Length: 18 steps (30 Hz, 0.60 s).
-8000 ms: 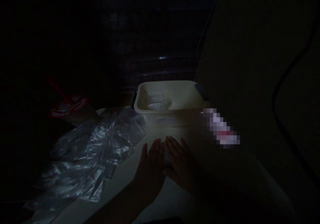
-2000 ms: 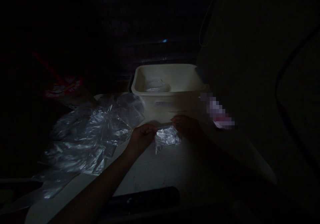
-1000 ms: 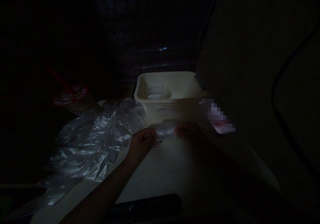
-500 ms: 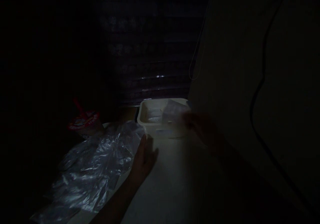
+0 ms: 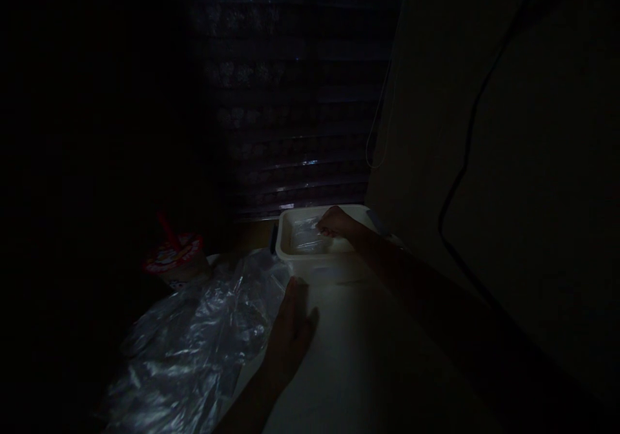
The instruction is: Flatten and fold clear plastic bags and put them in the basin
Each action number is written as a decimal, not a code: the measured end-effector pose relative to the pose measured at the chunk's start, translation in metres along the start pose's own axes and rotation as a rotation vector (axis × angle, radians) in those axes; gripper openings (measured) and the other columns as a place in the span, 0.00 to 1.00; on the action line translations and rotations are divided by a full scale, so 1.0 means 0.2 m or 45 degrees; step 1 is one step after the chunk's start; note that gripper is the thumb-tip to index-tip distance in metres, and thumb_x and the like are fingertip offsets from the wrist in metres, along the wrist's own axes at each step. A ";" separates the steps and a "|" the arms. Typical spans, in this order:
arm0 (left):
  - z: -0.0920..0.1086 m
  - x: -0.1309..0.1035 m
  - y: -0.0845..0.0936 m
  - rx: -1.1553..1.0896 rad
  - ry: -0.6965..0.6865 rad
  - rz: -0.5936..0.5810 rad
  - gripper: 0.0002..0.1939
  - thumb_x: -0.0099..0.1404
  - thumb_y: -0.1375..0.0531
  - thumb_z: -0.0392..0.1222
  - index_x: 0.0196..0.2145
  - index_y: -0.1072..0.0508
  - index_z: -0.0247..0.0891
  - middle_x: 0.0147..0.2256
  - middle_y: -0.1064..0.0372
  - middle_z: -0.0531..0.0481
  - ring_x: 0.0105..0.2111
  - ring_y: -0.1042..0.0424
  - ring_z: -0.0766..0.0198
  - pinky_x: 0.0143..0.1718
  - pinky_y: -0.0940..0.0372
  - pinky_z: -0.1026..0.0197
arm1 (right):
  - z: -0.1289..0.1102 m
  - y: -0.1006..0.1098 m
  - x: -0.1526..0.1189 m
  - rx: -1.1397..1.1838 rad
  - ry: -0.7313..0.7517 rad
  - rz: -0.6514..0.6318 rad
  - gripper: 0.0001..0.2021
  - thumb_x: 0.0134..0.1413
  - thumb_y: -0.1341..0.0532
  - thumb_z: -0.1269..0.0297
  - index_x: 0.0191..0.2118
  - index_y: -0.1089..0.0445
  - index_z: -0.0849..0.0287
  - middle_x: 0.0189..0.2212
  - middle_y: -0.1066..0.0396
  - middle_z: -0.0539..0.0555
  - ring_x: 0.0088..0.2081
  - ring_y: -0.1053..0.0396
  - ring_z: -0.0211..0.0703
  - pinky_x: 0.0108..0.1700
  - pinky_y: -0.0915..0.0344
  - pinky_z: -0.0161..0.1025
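Observation:
A white plastic tub [image 5: 334,261] stands at the far end of the white table [image 5: 320,356]. My right hand [image 5: 336,222] reaches into it, its fingers pinched on a small clear plastic bag [image 5: 307,234] that lies inside. My left hand [image 5: 289,337] hovers or rests over the table in front of the tub, thumb and fingers apart, holding nothing. Right beside it on the left is a spread of crinkled clear plastic bags [image 5: 194,340]. Dim light hides the fine detail of the fingertips.
Behind the bags stands a drink cup [image 5: 177,259] with a red patterned lid and a red straw [image 5: 168,228]. A dark slatted blind [image 5: 300,111] closes off the back. Along the right wall [image 5: 426,130] runs a black cable [image 5: 467,150].
My right hand, holding a clear bag, has moved leftward and into the tub, lowering the bag there. My left hand keeps its place by the bags. The view has shifted slightly.

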<state>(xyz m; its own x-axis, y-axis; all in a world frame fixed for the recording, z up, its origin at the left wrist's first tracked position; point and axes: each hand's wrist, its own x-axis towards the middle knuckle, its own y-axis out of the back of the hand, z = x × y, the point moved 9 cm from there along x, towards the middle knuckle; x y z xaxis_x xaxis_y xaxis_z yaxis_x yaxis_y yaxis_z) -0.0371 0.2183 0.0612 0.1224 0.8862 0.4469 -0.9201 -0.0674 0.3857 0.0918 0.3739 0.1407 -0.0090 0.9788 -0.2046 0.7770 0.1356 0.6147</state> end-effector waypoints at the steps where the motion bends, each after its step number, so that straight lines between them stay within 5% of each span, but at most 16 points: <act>1: 0.01 0.00 0.00 0.013 -0.027 -0.018 0.30 0.58 0.49 0.42 0.56 0.58 0.45 0.57 0.58 0.47 0.54 0.54 0.56 0.53 0.56 0.49 | 0.00 -0.01 0.01 -0.056 -0.013 -0.015 0.09 0.52 0.47 0.64 0.29 0.36 0.66 0.22 0.36 0.47 0.20 0.38 0.28 0.22 0.39 0.29; 6: 0.01 0.00 -0.01 -0.020 0.007 -0.029 0.29 0.59 0.49 0.42 0.56 0.57 0.46 0.57 0.58 0.48 0.54 0.54 0.56 0.54 0.56 0.50 | -0.01 -0.08 0.06 -0.281 -0.017 -0.062 0.10 0.52 0.47 0.64 0.38 0.37 0.64 0.33 0.34 0.52 0.30 0.35 0.34 0.30 0.35 0.36; 10: 0.00 -0.01 -0.01 -0.039 0.044 -0.012 0.30 0.58 0.48 0.43 0.55 0.56 0.45 0.56 0.55 0.48 0.54 0.54 0.57 0.54 0.56 0.50 | -0.02 -0.07 0.06 -0.459 0.045 -0.039 0.11 0.52 0.47 0.62 0.37 0.36 0.65 0.33 0.34 0.52 0.30 0.34 0.35 0.32 0.35 0.37; 15: -0.01 -0.01 -0.01 -0.150 0.064 -0.019 0.30 0.57 0.48 0.45 0.55 0.55 0.44 0.56 0.56 0.48 0.55 0.55 0.58 0.54 0.57 0.52 | -0.12 0.05 0.02 -0.680 0.298 0.187 0.14 0.45 0.43 0.63 0.37 0.34 0.69 0.39 0.34 0.64 0.41 0.36 0.50 0.39 0.39 0.43; 18: -0.03 -0.01 -0.02 -0.155 0.129 -0.039 0.30 0.56 0.46 0.44 0.55 0.52 0.46 0.56 0.55 0.49 0.55 0.55 0.57 0.54 0.58 0.51 | -0.21 -0.01 -0.02 -0.746 0.529 0.143 0.15 0.45 0.43 0.64 0.40 0.34 0.65 0.41 0.34 0.61 0.44 0.38 0.48 0.43 0.42 0.39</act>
<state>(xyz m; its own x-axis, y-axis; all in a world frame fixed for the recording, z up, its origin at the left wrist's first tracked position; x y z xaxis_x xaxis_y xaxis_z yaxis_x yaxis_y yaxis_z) -0.0364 0.2185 0.0544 0.1186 0.9291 0.3504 -0.9555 0.0108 0.2948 0.0633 0.3756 0.1720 -0.2778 0.9534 0.1179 0.3233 -0.0228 0.9460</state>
